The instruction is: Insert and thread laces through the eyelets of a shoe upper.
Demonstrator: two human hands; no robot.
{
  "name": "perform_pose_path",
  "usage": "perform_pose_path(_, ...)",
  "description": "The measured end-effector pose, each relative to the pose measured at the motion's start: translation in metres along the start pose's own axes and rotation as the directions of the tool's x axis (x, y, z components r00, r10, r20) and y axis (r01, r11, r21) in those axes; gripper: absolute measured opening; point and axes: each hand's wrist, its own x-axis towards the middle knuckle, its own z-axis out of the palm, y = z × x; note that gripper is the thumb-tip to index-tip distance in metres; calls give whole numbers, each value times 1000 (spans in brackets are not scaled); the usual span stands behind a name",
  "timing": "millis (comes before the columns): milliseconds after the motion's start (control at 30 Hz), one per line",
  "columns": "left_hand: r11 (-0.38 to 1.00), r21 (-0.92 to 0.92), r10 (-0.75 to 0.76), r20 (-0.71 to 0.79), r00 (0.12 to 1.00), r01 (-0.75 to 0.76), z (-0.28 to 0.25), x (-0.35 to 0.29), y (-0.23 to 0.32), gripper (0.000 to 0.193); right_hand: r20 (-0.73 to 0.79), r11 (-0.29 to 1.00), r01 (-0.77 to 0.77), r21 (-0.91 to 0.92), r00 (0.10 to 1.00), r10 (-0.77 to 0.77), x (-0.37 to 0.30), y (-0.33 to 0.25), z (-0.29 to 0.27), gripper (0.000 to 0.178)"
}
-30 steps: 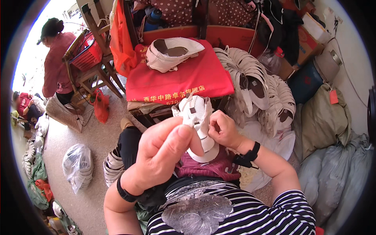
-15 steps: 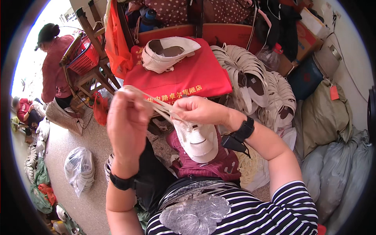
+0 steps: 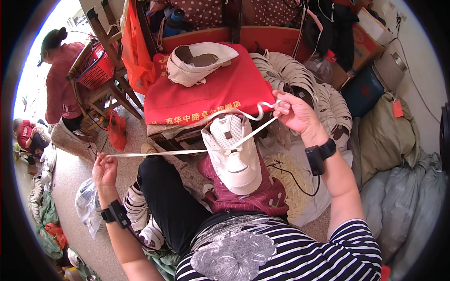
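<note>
white shoe upper [image 3: 233, 150] lies on the lap atop a maroon cloth [image 3: 243, 196], toe toward 6 o'clock. white lace [image 3: 187, 151] runs thru its eyelets, pulled taut both ways. left hand [image 3: 104, 169], out at 9 o'clock of the shoe, pinches lace end, fingers closed on it. right hand [image 3: 295, 112], at 2 o'clock, grips the other stretch w/ a loop curling off its fingertips. red-covered stool [image 3: 201, 93] at 12 o'clock carries another white upper [image 3: 197, 63]. stack of pale insoles [image 3: 300, 84] behind right hand. 2nd person in pink [image 3: 58, 79] far at 10 o'clock.
</note>
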Motion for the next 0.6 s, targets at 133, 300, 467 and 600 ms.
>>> perform_pose_path(133, 993, -109, 0, -351, 936, -41, -29, 12, 14, 21, -119, 998, -9, 55, 993, 15, -13, -13, -35, 14)
perform_pose_path(300, 956, 140, 290, -576, 764, -257, -64, 21, 73, 17, -523, 965, 236, 114, 840, -143, -62, -92, -130, 26)
perform_pose_path(467, 910, 190, 404, -205, 892, -368, -97, -14, 155, 16, -786, 933, 314, -175, 527, -325, -117, -132, -281, 19)
perform_pose_path(600, 615, 742, 457, -57, 888, -269, 45, -4, -46, 27, -778, 887, 15, -462, 473, -413, -137, -77, -315, 6)
